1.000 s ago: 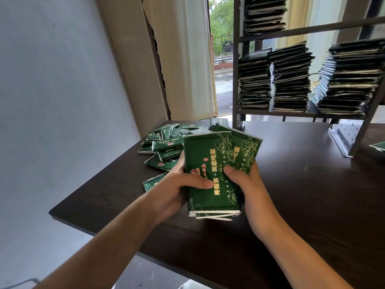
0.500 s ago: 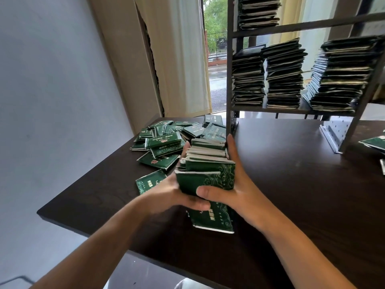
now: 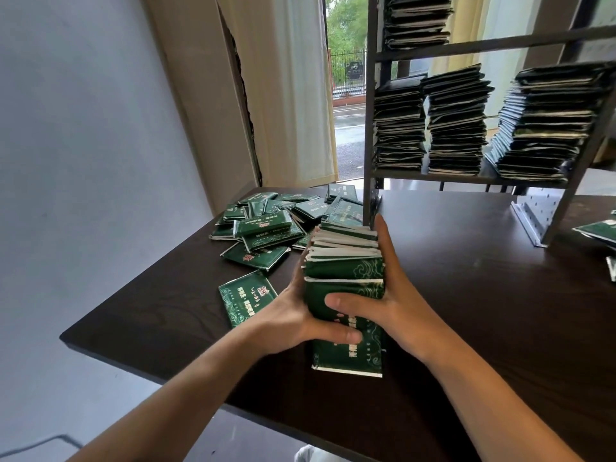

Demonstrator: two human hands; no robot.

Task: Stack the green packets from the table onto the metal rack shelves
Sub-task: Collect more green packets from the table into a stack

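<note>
Both hands close together — curled grip.

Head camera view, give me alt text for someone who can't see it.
Both hands, left and right, grip a bundle of green packets above a dark table. More loose packets lie behind; a metal rack holds stacks.
</note>
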